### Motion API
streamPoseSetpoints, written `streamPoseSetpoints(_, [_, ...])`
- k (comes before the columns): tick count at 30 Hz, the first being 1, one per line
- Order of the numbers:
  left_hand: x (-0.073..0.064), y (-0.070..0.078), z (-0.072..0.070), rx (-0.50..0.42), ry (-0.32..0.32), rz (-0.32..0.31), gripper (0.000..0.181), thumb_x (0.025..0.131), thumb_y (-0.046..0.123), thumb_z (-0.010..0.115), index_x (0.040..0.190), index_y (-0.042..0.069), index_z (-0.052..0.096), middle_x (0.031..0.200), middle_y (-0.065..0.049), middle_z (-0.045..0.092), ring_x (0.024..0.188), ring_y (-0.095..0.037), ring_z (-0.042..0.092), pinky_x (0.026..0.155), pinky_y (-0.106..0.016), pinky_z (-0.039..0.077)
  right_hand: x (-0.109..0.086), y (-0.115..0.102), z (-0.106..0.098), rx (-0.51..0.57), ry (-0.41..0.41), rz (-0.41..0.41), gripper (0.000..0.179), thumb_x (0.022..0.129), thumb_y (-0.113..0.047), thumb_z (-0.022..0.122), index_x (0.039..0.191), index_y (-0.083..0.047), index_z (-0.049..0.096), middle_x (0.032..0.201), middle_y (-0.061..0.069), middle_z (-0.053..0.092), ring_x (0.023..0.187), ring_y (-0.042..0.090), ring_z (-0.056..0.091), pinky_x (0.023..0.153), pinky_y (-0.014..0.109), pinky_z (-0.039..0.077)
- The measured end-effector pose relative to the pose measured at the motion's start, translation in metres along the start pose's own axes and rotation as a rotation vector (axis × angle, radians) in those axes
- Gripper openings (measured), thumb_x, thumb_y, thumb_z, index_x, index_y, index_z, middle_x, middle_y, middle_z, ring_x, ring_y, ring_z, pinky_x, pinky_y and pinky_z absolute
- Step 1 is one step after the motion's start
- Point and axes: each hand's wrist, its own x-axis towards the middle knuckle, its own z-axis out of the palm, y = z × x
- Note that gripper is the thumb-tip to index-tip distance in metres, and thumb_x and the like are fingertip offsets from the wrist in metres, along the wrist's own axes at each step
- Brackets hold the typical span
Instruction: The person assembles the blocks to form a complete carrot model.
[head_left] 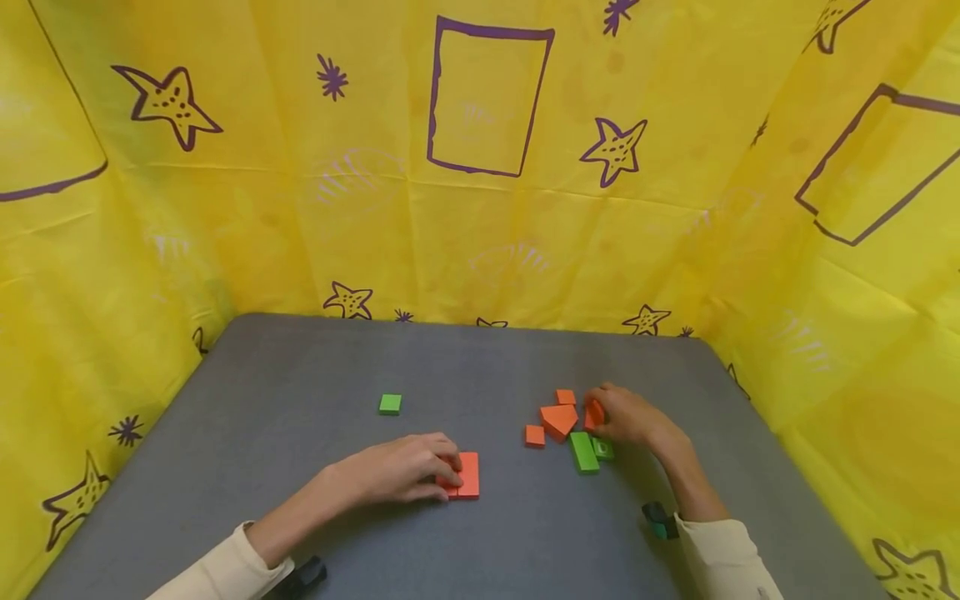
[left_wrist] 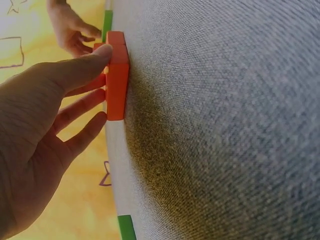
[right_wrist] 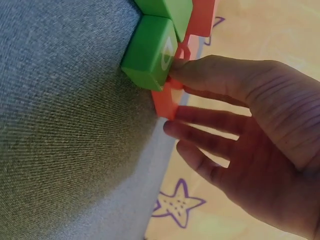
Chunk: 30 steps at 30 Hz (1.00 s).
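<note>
At lower centre, the left hand (head_left: 405,468) rests on paired orange blocks (head_left: 469,476), the uncovered one's long axis running up-frame; whether it pinches them I cannot tell. Up and right of them, the right hand (head_left: 632,419) pinches an orange block (head_left: 593,415), just beyond a white-marked green block (head_left: 602,448)

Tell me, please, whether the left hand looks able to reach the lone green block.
Probably yes: the green block lies apart, beyond the left hand, with nothing between them, though the fingers touch a red block.
</note>
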Motion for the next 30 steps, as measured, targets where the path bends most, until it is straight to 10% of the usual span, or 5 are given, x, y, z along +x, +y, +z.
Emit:
streamPoseSetpoints(15, [0.0,-0.001,0.001,-0.022,0.044,0.012,0.021,0.094,0.024,0.079,0.113,0.017,0.082,0.11,0.006,0.073,0.108,-0.009,0.064,0.094,-0.024,0.056,-0.011,-0.015,-0.018,-0.123,0.112,0.036,0.034,0.084,-0.021,0.086,0.109,-0.003,0.072,0.103,0.01,0.065,0.085,0.022,0.057,0.08,0.046,0.055])
streamPoseSetpoints(30, [0.004,-0.002,0.0,-0.017,0.014,-0.011,0.019,0.095,0.023,0.078,0.112,0.016,0.082,0.111,0.004,0.073,0.111,-0.011,0.063,0.097,-0.023,0.055,-0.024,-0.103,0.008,-0.174,0.16,-0.401,0.039,0.081,-0.022,0.087,0.115,-0.008,0.073,0.111,0.003,0.07,0.097,0.017,0.065,0.086,0.035,0.058])
